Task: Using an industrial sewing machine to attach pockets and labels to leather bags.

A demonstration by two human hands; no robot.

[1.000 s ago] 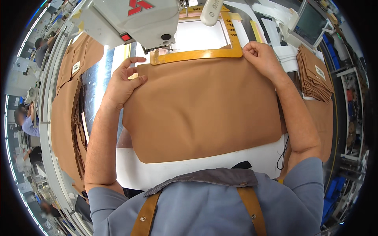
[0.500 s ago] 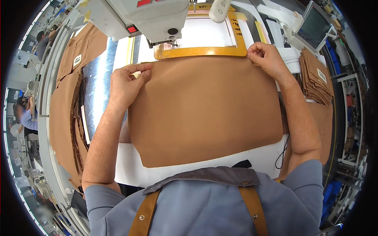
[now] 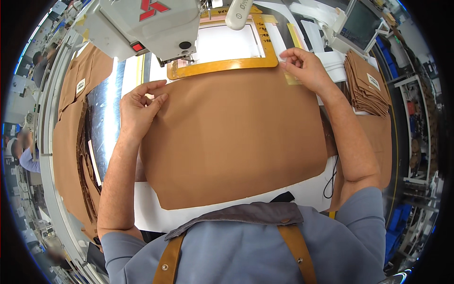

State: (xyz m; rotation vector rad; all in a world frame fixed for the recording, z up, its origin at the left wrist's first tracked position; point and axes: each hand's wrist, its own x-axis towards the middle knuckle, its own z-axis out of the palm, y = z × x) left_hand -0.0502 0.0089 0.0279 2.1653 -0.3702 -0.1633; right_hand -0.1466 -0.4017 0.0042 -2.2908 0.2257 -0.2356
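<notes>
Brown cloth panel [image 3: 231, 142]: lies spread between the hands and on below them toward the body, mostly smooth, with its far edge right at the near bar of a yellow frame [image 3: 227, 67]; overlaps a white surface [image 3: 151, 203] nearer the body than either hand; at the panel's far left corner, left hand [image 3: 143, 102] with thumb and forefinger slightly parted at the cloth's edge, hard to make out whether pinching any fabric; just off the panel's far right corner, right hand [image 3: 305, 71] with fingers loosely curled, thumb and forefinger apart, holding nothing visible, beside the frame's near right corner and partly over a small yellow piece [image 3: 293, 79]; ahead of the left hand, grey machine head [image 3: 165, 28]; out to the left of that hand, brown cloth pieces [image 3: 66, 156]; to the right of the right hand, stack of folded brown pieces [image 3: 357, 85] bearing a white label [image 3: 373, 83]; beyond that hand, farther right, monitor [image 3: 362, 26].
</notes>
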